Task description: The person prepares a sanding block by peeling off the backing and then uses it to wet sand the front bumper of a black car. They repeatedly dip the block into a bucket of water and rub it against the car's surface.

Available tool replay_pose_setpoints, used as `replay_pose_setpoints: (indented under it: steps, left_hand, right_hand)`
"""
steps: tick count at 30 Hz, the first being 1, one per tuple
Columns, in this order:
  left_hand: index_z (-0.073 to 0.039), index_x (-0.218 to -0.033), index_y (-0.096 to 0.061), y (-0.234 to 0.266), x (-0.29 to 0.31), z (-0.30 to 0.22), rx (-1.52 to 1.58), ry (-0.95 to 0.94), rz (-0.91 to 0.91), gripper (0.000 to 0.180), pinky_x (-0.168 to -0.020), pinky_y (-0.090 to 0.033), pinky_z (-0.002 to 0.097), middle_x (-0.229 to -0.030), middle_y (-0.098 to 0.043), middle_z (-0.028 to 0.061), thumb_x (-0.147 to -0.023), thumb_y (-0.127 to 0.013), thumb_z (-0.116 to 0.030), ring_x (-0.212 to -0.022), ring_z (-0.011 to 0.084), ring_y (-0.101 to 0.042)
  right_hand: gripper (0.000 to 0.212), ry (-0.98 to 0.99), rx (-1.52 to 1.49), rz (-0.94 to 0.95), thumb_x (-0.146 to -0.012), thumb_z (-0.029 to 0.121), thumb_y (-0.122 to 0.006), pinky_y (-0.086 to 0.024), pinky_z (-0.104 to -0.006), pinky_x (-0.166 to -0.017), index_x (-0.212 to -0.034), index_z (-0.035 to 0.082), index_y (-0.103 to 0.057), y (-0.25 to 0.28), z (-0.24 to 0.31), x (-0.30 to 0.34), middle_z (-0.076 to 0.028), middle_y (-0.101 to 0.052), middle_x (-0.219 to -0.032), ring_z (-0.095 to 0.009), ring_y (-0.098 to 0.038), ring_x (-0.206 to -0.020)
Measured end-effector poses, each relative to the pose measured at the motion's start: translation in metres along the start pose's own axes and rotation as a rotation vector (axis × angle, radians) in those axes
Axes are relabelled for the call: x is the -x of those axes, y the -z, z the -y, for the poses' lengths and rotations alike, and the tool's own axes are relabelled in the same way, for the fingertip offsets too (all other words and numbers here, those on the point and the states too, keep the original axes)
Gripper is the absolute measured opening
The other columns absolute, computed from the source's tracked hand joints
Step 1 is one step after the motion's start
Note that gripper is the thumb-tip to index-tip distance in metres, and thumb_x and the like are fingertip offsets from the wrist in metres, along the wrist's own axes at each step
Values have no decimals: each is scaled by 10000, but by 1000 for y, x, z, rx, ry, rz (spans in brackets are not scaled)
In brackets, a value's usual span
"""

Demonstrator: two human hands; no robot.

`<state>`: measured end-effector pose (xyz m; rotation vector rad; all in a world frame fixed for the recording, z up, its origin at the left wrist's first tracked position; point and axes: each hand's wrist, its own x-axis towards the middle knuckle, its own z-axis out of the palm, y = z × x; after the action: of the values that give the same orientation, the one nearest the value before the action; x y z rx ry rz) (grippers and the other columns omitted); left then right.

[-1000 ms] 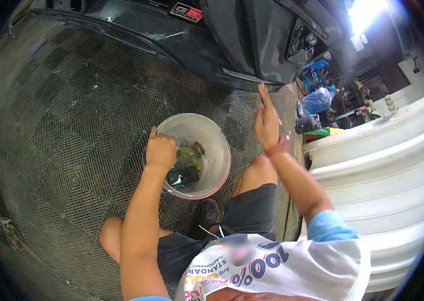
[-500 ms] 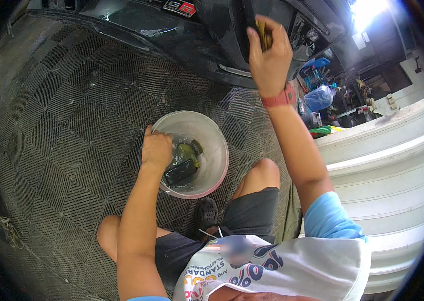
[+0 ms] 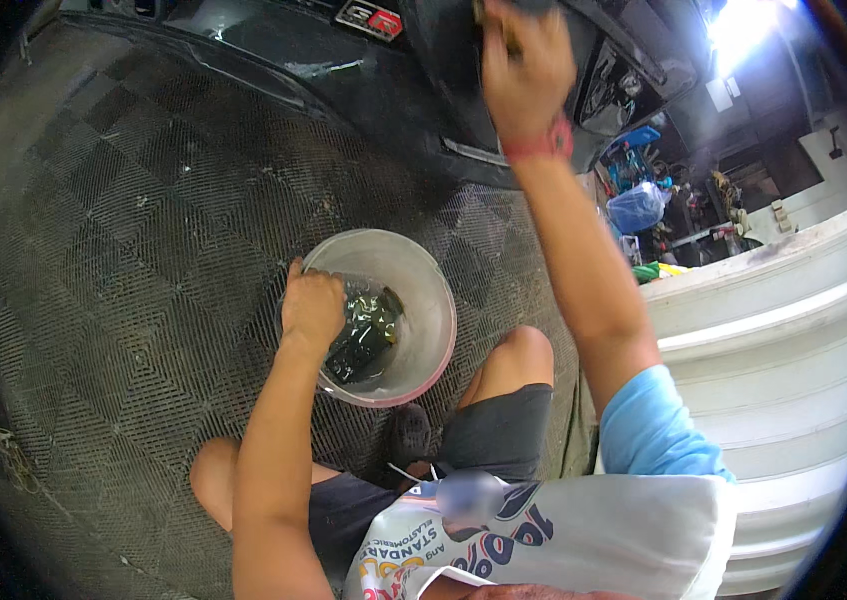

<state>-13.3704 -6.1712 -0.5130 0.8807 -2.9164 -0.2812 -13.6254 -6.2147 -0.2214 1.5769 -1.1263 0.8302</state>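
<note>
My left hand is closed around the left rim of a whitish bucket on the floor. Shallow water lies in the bucket, over a dark block and a yellow-green piece; glints hide parts of both. Up at the dark car bumper, my right hand pinches a small yellowish pad against the panel. The hand is blurred by motion and covers most of the pad. A red watch is on that wrist.
Black grid tiles make up the floor around the bucket. To the right stands a white corrugated panel. Behind it are a blue plastic container and assorted clutter. My knees flank the bucket's near side.
My right hand has moved upward along the bumper with the pad. The water in the bucket now shows more ripples and glints. My left hand keeps its grip on the rim.
</note>
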Motion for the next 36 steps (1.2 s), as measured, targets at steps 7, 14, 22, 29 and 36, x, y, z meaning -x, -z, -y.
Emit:
replay_pose_setpoints:
  steps: [7, 14, 22, 29, 36]
  left_hand:
    - [-67, -1108, -765, 11, 5, 6, 153, -15, -82, 290, -1163, -439, 493, -1007, -788, 139, -939, -747, -303, -1003, 293, -753]
    - [-65, -1015, -795, 4, 4, 5, 252, -36, -169, 209, -1164, -445, 500, -953, -791, 146, -928, -753, -250, -967, 283, -766]
    - [-57, -996, -794, 10, 6, 6, 278, -15, -165, 198, -1146, -457, 502, -932, -786, 152, -941, -743, -241, -941, 296, -768]
    - [-58, -1037, -781, 9, 4, 5, 294, -28, -152, 219, -1161, -437, 504, -950, -786, 147, -955, -736, -256, -948, 297, -767]
    - [-61, -1060, -783, 15, 3, 1, 237, -15, -62, 241, -1172, -424, 495, -1001, -785, 154, -971, -716, -275, -992, 296, -761]
  right_hand:
    - [123, 24, 33, 268, -879, 73, -760, -520, -475, -716, -1002, 63, -759, 28, 15, -31, -156, -650, -857, -367, -667, -827]
    - [196, -197, 157, 569, -862, 134, -788, -541, -482, -667, -1058, 145, -783, 82, -4, 79, -125, -604, -862, -375, -669, -766]
    - [207, -257, 217, 635, -869, 138, -755, -552, -492, -690, -1074, 139, -780, 88, 5, 86, -120, -647, -917, -376, -694, -816]
    - [219, -287, 189, 602, -883, 81, -734, -554, -494, -731, -1095, 109, -785, 90, 11, 91, -156, -660, -934, -389, -687, -852]
    - [264, -359, 165, 606, -872, 16, -715, -549, -491, -733, -1123, 74, -772, 98, 15, 105, -169, -641, -920, -401, -675, -844]
